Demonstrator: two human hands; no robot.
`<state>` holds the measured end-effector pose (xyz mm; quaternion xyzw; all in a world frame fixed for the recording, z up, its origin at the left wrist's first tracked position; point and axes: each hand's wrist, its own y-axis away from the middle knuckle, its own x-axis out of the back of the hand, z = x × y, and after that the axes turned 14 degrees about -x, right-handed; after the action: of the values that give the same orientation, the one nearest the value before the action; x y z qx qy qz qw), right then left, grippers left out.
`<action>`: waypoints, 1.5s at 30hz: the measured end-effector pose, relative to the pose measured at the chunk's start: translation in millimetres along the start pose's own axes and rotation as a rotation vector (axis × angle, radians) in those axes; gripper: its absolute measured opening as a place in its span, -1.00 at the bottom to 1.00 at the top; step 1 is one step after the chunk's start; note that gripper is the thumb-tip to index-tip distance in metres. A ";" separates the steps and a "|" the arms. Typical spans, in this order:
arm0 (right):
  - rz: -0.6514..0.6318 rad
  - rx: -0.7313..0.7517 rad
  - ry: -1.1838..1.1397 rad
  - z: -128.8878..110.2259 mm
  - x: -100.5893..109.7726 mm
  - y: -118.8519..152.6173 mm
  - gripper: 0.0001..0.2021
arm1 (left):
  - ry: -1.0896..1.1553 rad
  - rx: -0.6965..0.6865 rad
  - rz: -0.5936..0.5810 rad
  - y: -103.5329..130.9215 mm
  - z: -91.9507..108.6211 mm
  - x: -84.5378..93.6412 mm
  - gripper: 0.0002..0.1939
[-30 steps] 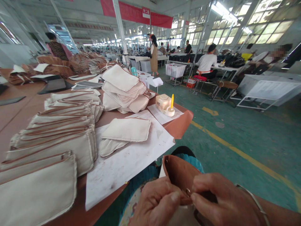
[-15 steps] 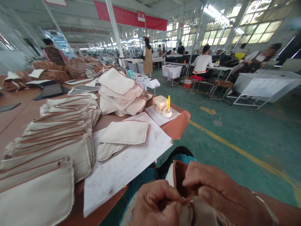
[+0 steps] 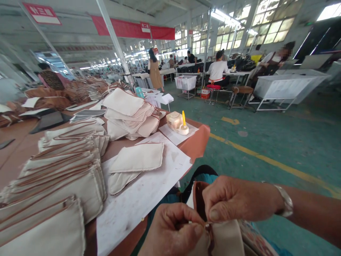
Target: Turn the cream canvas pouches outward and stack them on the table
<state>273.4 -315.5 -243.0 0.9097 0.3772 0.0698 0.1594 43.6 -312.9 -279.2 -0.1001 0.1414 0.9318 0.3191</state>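
Observation:
Over my lap lies a cream and brown leather piece, its brown inner side showing behind my fingers. My left hand pinches its edge at a small shiny metal part. Just right of that, my right hand has its fingers curled closed on the same edge, thumb pressed against them. Two cream pouches lie overlapped on a stained white sheet on the table to the left.
Rows of cream pouches and a pile cover the brown table. A container with a yellow-handled tool sits near its corner. Several people work beyond, near a wheeled white bin.
The view has shifted a little. My right hand has moved up and left, and its wrist with the bracelet is now more in view. My left hand keeps its pinch.

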 end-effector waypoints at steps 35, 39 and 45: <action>0.077 0.150 0.282 -12.5 4.0 15.3 -0.68 | -0.608 -0.244 -0.302 -7.1 54.7 -3.5 -0.63; 0.139 0.176 0.379 -16.5 0.8 14.3 -0.75 | -0.612 -0.286 -0.335 -7.3 55.3 0.0 -0.68; 0.076 0.179 0.109 -0.1 -7.9 2.4 -0.64 | -0.643 -0.424 -0.371 -12.7 57.4 -2.0 -0.81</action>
<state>269.4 -322.7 -242.2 0.9288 0.3550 0.0915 0.0540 47.5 -285.6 -227.2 0.1086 -0.1802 0.8509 0.4814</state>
